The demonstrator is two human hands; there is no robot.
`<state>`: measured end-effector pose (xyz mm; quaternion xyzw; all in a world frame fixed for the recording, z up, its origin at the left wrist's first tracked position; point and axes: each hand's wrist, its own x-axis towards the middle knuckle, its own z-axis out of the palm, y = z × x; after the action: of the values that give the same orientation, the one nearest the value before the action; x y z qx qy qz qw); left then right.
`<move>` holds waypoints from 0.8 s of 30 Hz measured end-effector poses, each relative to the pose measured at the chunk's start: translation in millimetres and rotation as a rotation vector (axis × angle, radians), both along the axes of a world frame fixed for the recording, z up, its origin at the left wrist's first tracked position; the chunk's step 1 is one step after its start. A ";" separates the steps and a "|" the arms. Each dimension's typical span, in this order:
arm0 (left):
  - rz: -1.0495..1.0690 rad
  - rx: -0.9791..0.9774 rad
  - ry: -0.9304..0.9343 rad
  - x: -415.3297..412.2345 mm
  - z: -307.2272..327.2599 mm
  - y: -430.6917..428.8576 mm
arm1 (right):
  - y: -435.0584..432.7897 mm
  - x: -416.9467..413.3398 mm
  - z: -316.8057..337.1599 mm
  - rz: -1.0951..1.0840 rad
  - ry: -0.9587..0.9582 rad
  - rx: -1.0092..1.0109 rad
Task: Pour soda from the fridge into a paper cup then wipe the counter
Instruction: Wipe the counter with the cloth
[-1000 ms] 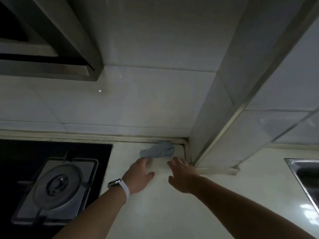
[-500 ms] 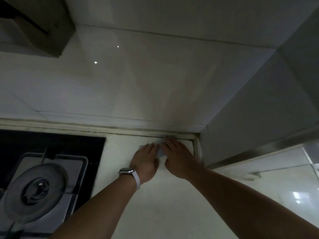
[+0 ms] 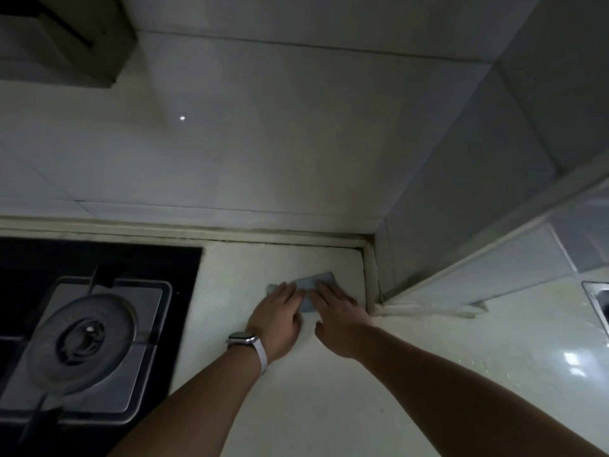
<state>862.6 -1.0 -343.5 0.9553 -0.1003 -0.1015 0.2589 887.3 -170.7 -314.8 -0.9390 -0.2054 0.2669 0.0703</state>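
A small grey-blue cloth lies flat on the pale counter, a short way out from the back corner. My left hand, with a watch on its wrist, presses palm down on the cloth's left part. My right hand presses palm down on its right part. Both hands lie side by side with fingers stretched forward, and they cover most of the cloth. No soda and no paper cup are in view.
A black gas hob with a round burner fills the left. A tiled wall runs behind, and a tiled pillar juts out at the right. A steel sink edge shows at the far right. A range hood hangs upper left.
Both hands reached the cloth at the back corner, laid themselves flat on it, and have since drawn it toward me, away from the wall.
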 end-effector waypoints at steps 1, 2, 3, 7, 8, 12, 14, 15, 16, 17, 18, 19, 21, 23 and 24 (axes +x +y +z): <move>-0.008 0.002 0.006 -7.9 2.4 -1.5 | -1.2 -9.2 0.6 0.000 -0.004 -0.004; -0.018 0.012 0.023 -15.6 6.0 -3.4 | -2.4 -17.9 0.7 0.006 -0.009 -0.009; -0.029 0.028 0.053 -23.7 9.0 -5.5 | -3.5 -26.7 1.4 0.012 -0.008 -0.011; -0.048 0.099 0.181 -60.3 20.4 -13.6 | -8.8 -63.4 7.1 0.041 0.016 -0.039; -0.052 0.106 0.211 -69.6 22.5 -15.8 | -10.4 -72.6 8.9 0.046 0.021 -0.044; -0.062 0.120 0.257 -108.7 23.8 -21.5 | -16.3 -111.7 14.3 0.036 0.051 -0.034; -0.064 0.118 0.250 -127.8 22.9 -25.4 | -20.1 -133.2 14.1 0.022 0.060 -0.023; -0.063 0.117 0.245 -136.8 22.6 -28.4 | -22.2 -143.9 13.1 0.009 0.063 -0.018; -0.064 0.119 0.242 -145.1 22.5 -31.8 | -24.3 -154.2 12.0 -0.007 0.068 -0.013; -0.062 0.121 0.243 -152.2 23.0 -35.4 | -26.1 -163.5 10.8 -0.025 0.070 -0.007; -0.061 0.121 0.245 -157.9 23.7 -39.2 | -28.3 -171.5 10.1 -0.045 0.070 0.000; -0.062 0.117 0.246 -162.1 24.4 -43.0 | -30.4 -178.2 9.7 -0.066 0.066 0.006; -0.084 0.109 0.237 -169.3 24.9 -50.6 | -35.1 -189.9 9.8 -0.098 0.049 0.010; -0.105 0.112 0.218 -176.2 26.4 -58.4 | -39.8 -199.4 10.9 -0.121 0.020 0.008; -0.114 0.120 0.204 -179.7 28.1 -62.5 | -42.4 -203.8 10.9 -0.135 0.003 0.010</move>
<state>683.0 -63.5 -315.4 0.9465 -0.1213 -0.2186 0.2042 683.5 -213.1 -303.8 -0.9499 -0.1426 0.2621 0.0931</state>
